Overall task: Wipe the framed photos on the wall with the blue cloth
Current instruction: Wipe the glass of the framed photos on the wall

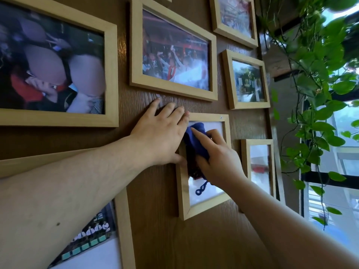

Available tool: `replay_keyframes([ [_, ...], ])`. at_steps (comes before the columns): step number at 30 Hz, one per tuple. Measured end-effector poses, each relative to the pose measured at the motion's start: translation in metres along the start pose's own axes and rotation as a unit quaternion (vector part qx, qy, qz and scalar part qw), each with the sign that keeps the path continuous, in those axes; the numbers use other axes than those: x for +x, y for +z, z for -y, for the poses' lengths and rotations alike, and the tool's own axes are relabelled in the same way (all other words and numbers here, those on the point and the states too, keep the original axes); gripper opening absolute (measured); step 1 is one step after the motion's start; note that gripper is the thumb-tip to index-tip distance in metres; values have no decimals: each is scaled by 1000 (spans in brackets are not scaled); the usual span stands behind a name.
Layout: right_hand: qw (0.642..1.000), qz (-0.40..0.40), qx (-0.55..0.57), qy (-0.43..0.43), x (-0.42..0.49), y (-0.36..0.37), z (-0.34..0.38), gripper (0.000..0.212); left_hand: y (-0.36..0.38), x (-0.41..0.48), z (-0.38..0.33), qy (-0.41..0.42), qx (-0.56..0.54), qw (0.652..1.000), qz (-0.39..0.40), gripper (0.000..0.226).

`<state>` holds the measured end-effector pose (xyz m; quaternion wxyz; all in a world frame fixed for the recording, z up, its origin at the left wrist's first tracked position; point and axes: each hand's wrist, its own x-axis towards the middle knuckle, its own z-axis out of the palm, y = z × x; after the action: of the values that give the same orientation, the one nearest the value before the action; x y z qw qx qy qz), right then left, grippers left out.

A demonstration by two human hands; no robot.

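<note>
Blue cloth bunched under right hand against small frame's glass

A deep blue is shown by the cloth, with a looped blue cord below it. Pale natural wood is seen on the small frame under the cloth and on the larger frame above it. The wall is brown with wood grain. Right of the cloth, green leaves are seen.

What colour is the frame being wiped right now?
Light natural wood, like its neighbours. The frame shows best in the head view, under the blue cloth.
</note>
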<state>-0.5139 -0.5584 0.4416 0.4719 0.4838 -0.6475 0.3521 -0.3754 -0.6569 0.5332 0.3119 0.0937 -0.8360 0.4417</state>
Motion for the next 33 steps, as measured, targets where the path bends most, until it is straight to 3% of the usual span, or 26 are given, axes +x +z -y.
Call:
replay_keyframes([
  [3, 998, -4, -62, 29, -12, -1, -21, 60, 0, 0, -1, -5, 4, 1000, 7, 117],
  [6, 984, 4, -76, 159, -24, 0, -45, 57, -2, -1, -1, -2, 0, 1000, 16, 118],
  [8, 980, 10, -64, 189, -30, 4, -49, 57, -2, -1, 0, -5, -2, 1000, 16, 118],
  [11, 988, 11, 5, 152, -35, 7, -28, 58, -3, -1, -2, -9, 5, 1000, 21, 118],
  [15, 999, 37, 22, 26, -46, 7, -1, 58, -4, -1, -5, -16, 5, 1000, 19, 116],
  [18, 998, 29, -30, 42, -51, 6, -18, 58, -5, -1, -4, -14, 12, 1000, 25, 118],
  [23, 982, 47, -77, 168, -63, 6, -45, 54, -4, -1, -4, -16, 12, 999, 31, 119],
  [29, 995, 100, -5, 30, -89, 10, -4, 58, -5, -1, -7, -24, 12, 999, 36, 118],
  [33, 995, 95, -19, 23, -96, 9, -13, 60, -6, -2, -7, -26, 14, 999, 40, 116],
])
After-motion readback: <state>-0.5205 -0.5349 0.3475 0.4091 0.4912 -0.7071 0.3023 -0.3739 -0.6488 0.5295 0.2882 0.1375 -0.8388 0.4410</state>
